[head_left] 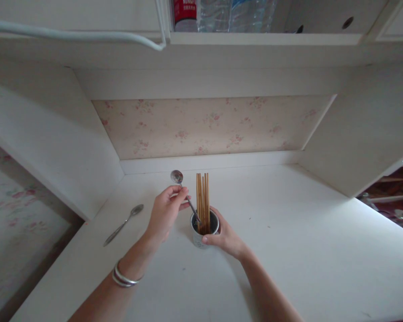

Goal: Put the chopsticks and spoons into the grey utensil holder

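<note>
Spoon: metal spoon (194, 210) above the cup's mouth, bowl up and leftward, handle slanting down to the right, its tip within the rim.
Left hand: nearer the spoon (164, 213); thumb and fingers pinch the handle below the bowl.
Cup: upright, left of the right hand (226, 237), whose thumb and fingers grip its rim and side.
Chopsticks: upright bundle (203, 201) in the cup, just right of the handle.
Second spoon: on the white tabletop (289, 250), left of the left hand.

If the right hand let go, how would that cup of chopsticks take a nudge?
The cup could well tip, since the chopsticks rise high above its rim. Once over, it might roll, as its wall looks round. The chopsticks would probably stay stiff but slide about, being straight, slim and bunched with room to spare inside.
</note>
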`<state>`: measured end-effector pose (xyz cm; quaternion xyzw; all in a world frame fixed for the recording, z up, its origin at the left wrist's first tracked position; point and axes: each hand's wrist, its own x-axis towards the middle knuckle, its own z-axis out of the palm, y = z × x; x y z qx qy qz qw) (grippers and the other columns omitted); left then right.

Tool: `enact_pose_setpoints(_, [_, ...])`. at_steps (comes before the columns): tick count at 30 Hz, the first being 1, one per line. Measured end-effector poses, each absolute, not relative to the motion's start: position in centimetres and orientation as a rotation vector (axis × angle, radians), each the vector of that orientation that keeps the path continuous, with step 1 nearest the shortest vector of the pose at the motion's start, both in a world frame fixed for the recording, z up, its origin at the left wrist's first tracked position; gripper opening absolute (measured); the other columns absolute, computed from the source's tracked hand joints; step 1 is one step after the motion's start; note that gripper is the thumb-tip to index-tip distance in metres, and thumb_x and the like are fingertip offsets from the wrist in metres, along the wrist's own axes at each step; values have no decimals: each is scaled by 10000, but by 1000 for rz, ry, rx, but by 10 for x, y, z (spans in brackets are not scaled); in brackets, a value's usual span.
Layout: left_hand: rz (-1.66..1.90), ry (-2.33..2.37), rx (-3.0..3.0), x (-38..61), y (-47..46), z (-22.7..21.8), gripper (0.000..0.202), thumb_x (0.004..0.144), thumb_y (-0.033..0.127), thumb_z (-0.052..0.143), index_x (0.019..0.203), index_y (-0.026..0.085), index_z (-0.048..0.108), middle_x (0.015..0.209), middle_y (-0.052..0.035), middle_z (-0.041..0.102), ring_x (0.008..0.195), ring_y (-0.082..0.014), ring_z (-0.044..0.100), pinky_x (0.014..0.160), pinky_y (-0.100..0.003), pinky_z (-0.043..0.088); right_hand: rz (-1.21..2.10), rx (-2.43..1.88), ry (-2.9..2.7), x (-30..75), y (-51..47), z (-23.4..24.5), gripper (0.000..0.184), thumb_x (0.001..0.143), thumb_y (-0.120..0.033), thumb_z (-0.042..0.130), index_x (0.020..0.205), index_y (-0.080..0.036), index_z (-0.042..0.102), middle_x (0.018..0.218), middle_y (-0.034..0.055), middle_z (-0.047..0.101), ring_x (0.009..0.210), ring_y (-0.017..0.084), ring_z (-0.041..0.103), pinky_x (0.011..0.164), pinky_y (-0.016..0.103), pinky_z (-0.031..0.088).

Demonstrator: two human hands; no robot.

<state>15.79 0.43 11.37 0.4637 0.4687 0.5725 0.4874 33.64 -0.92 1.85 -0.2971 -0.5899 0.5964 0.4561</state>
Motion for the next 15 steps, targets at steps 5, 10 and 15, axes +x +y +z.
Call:
enact_pose_setpoints(5, [1334,1364,1359,164,-1,75,265,778,430,650,775,165,669,757,-17,669,753,-156,615,738,-269,479,1455,-740,-1467,337,-9,20,870,607,-338,858,1347,-237,411,1294,93,566,1206,276,515,1051,456,364])
enact_pose_setpoints(10, [1263,1442,1504,163,-3,50,298,805,455,613,751,170,681,837,-44,677,808,-172,617,754,-270,446,1447,-701,-1480,336,-9,21,847,613,-352,854,1337,-239,429,1300,92,562,1213,281,510,1046,455,372])
enact_pose_setpoints(15, [1228,1502,1403,162,-2,43,357,738,484,682,902,170,641,902,-53,674,767,-167,608,728,-285,460,1476,-712,-1461,336,-9,18,856,614,-342,856,1342,-246,415,1301,98,564,1214,286,515,1050,476,367])
